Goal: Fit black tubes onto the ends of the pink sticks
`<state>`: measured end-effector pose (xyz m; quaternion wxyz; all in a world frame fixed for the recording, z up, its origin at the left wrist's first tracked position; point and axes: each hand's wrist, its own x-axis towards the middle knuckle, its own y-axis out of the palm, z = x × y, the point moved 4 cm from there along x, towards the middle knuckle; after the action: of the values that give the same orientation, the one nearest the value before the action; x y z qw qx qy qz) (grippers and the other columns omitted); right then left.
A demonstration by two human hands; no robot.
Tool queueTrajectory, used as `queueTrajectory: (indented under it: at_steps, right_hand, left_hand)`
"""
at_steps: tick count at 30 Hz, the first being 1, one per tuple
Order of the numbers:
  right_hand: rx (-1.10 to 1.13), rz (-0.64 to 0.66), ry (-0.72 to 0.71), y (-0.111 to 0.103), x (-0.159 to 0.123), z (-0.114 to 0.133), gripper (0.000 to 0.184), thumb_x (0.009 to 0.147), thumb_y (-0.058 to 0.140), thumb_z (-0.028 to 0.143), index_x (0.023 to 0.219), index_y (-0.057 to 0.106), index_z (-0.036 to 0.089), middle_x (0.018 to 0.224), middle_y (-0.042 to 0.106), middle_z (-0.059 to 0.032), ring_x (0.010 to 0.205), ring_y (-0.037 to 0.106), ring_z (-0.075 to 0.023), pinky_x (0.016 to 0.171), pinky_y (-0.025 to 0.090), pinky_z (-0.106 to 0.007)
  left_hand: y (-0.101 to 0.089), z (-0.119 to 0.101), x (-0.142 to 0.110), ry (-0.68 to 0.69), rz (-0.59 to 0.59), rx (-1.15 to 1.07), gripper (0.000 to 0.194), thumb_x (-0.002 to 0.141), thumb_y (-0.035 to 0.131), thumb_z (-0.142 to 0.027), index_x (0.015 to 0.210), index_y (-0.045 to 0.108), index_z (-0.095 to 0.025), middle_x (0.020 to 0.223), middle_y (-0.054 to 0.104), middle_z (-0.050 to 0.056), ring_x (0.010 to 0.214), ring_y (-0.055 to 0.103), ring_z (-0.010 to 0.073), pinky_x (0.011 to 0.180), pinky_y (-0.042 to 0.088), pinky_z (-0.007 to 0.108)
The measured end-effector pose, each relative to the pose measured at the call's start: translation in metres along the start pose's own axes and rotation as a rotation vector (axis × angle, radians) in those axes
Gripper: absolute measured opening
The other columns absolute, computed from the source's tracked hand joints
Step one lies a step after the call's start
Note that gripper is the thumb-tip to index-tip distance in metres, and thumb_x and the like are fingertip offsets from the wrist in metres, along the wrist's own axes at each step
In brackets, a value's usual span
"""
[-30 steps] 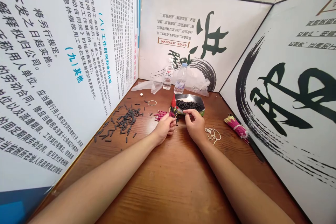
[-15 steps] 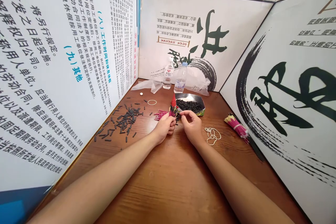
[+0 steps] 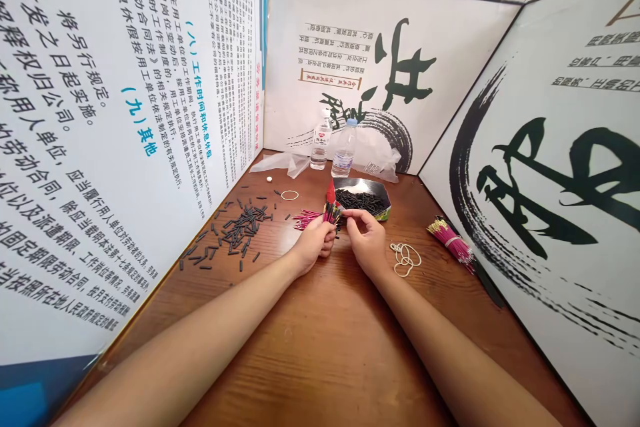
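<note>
My left hand (image 3: 316,244) is closed round a bundle of thin magenta wires (image 3: 306,218). Several of their ends, at the right of the fist, carry short black sleeves (image 3: 331,212). Close by on the right, my right hand (image 3: 367,237) is pinched, thumb and forefinger together at the sleeved ends. What lies between those fingertips is too small to make out. Just behind both hands stands an open box (image 3: 384,214) filled with small black sleeves (image 3: 361,201). More loose black sleeves (image 3: 245,230) lie scattered on the table to the left.
Off-white rubber bands (image 3: 406,260) lie right of my right hand; one more ring (image 3: 289,195) lies behind. A tied bundle of magenta wires (image 3: 451,244) rests near the right panel (image 3: 540,147). Two water bottles (image 3: 344,150) and clear plastic bags (image 3: 283,163) stand at the back.
My right hand has shifted very slightly to the right. The left hand keeps its grip on the wires, and the things on the table lie as before.
</note>
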<state>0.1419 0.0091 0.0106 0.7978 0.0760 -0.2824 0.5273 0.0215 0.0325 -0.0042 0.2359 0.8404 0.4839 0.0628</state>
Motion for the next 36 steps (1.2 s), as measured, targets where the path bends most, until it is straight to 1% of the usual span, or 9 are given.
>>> queueTrajectory:
  at_steps: [5,11,17,22,30,36]
  right_hand:
    - [-0.002,-0.008,-0.005,-0.0007,0.0,0.0,0.018,0.083,0.054,0.026,0.091,0.068,0.017,0.092,0.07,-0.007,0.086,0.064,-0.0187,0.08,0.051,-0.033]
    - [-0.012,-0.028,0.0,-0.0025,-0.0002,0.0025,0.018,0.083,0.052,0.026,0.086,0.068,0.018,0.089,0.07,-0.0066,0.082,0.064,-0.0185,0.078,0.051,-0.033]
    - [-0.03,-0.033,-0.01,-0.0036,0.0001,0.0042,0.019,0.083,0.052,0.027,0.085,0.068,0.018,0.088,0.07,-0.0064,0.082,0.064,-0.019,0.078,0.051,-0.034]
    - [-0.029,-0.032,-0.013,-0.0033,-0.0003,0.0039,0.018,0.083,0.051,0.026,0.084,0.068,0.018,0.087,0.069,-0.006,0.081,0.063,-0.0186,0.076,0.05,-0.032]
    - [-0.078,-0.03,-0.028,-0.0039,0.0003,0.0028,0.018,0.083,0.05,0.024,0.083,0.068,0.018,0.087,0.07,-0.0058,0.083,0.063,-0.019,0.079,0.05,-0.033]
    - [-0.068,-0.052,-0.036,-0.0055,0.0,0.0046,0.019,0.084,0.049,0.023,0.081,0.068,0.018,0.087,0.069,-0.0057,0.083,0.063,-0.019,0.079,0.049,-0.033]
  left_hand:
    - [-0.0001,-0.0003,-0.0002,-0.003,-0.001,0.006,0.013,0.076,0.049,-0.02,0.077,0.036,-0.021,0.054,0.031,-0.01,0.037,0.018,0.002,0.04,0.007,0.017]
    - [-0.0003,0.0003,0.0001,-0.009,0.002,0.011,0.015,0.075,0.05,-0.02,0.075,0.035,-0.021,0.054,0.031,-0.01,0.037,0.017,0.0017,0.04,0.007,0.017]
    - [-0.0002,0.0001,0.0,-0.006,-0.001,0.011,0.016,0.074,0.051,-0.021,0.076,0.035,-0.021,0.054,0.031,-0.01,0.037,0.017,0.0016,0.04,0.007,0.017]
    - [-0.0003,-0.0001,-0.0001,-0.005,-0.007,0.01,0.015,0.074,0.049,-0.02,0.076,0.035,-0.021,0.054,0.031,-0.01,0.036,0.017,0.0021,0.04,0.007,0.017]
    - [-0.0001,0.0008,0.0004,-0.007,0.003,0.037,0.017,0.076,0.049,-0.02,0.075,0.032,-0.021,0.054,0.031,-0.01,0.036,0.018,0.0021,0.039,0.007,0.017]
    - [0.0,0.0003,0.0001,-0.004,0.003,0.041,0.016,0.076,0.049,-0.02,0.075,0.032,-0.022,0.054,0.03,-0.01,0.037,0.017,0.0023,0.039,0.007,0.017]
